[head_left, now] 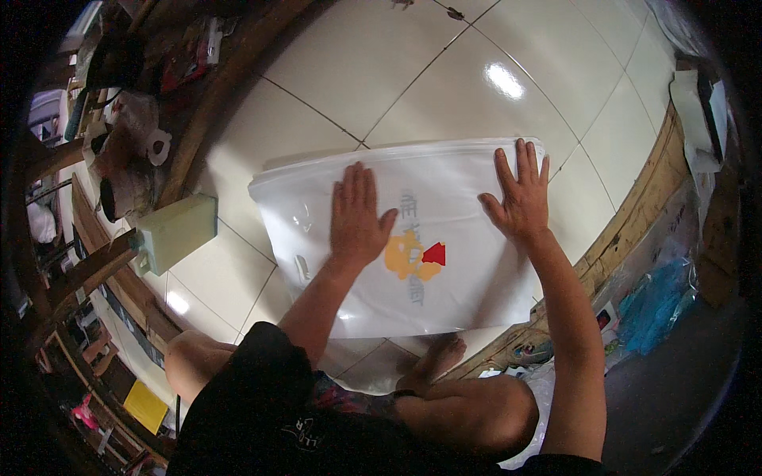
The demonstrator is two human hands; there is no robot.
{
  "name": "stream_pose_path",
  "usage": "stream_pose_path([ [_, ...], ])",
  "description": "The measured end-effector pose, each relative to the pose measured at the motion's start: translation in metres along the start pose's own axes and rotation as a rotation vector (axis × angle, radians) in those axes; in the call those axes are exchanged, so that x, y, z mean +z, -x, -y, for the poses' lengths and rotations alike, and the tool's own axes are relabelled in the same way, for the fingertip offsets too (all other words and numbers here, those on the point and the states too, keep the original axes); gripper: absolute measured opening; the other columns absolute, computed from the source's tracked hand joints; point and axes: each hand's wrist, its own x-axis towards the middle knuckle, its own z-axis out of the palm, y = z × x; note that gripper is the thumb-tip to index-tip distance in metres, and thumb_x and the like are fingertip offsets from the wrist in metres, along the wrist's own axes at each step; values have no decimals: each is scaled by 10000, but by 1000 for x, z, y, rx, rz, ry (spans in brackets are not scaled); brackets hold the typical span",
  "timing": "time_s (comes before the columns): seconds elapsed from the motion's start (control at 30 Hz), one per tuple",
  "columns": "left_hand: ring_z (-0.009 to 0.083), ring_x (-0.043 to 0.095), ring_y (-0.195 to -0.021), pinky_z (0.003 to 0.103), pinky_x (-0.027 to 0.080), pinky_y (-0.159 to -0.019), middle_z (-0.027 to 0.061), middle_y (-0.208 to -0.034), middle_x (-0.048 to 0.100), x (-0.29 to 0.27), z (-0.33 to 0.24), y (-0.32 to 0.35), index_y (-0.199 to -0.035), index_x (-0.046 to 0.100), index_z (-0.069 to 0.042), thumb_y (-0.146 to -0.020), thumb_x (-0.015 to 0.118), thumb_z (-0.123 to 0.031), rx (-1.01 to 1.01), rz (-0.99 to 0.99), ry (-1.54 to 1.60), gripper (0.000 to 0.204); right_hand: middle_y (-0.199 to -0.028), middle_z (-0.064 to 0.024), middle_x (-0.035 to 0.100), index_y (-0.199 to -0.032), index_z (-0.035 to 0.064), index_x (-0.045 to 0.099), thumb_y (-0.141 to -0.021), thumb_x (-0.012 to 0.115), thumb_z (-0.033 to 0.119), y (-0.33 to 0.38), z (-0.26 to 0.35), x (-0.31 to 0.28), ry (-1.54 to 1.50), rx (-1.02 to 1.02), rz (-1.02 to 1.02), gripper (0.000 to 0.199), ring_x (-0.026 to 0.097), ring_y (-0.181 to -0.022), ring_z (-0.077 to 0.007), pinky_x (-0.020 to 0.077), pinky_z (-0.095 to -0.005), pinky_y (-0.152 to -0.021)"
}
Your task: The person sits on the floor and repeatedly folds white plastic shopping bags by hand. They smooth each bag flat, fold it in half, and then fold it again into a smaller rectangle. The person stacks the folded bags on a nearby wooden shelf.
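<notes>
A stack of white plastic bags [452, 309] lies flat on the tiled floor before me, its layered edge showing along the far side. The top one carries a yellow and red printed figure [413, 258] with grey lettering. My left hand [357, 218] presses flat on the stack left of the print, fingers pointing away from me. Near the far right corner rests my right hand [520, 194], palm down with its fingers spread. Neither hand grips anything.
White floor tiles [413, 79] stretch beyond the stack. A pale green block [178, 230] stands to the left, beside wooden beams [210, 103] and rolls of tape [119, 194]. Along the right runs a wooden board [627, 206], with crumpled blue plastic [659, 305] past it.
</notes>
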Motion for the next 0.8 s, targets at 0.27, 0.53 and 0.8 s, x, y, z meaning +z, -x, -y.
stream_pose_path([
  [0.27, 433, 180, -1454, 579, 138, -1169, 293, -1551, 208, -8, 78, 40, -1474, 239, 100, -940, 540, -363, -144, -172, -69, 768, -1530, -294, 269, -1452, 98, 432, -830, 586, 589, 1, 2, 0, -4, 0, -4, 807, 219, -1441, -449, 115, -655, -1140],
  [0.53, 439, 178, -1452, 579, 146, -1165, 299, -1546, 213, -8, 79, 39, -1469, 243, 103, -954, 544, -341, -131, -180, -99, 743, -1544, -273, 260, -1481, 112, 394, -869, 553, 578, 4, 4, -2, 17, -9, -37, 786, 208, -1455, -419, 124, -633, -1151],
  [0.8, 451, 367, -1317, 490, 288, -1118, 330, -1404, 395, -8, 108, 115, -1366, 411, 115, -872, 664, -273, -533, -568, 241, 677, -1539, -287, 246, -1473, 14, 357, -896, 635, 397, 42, -2, 7, -283, 401, -409, 746, 252, -1425, -429, 252, -516, -1149],
])
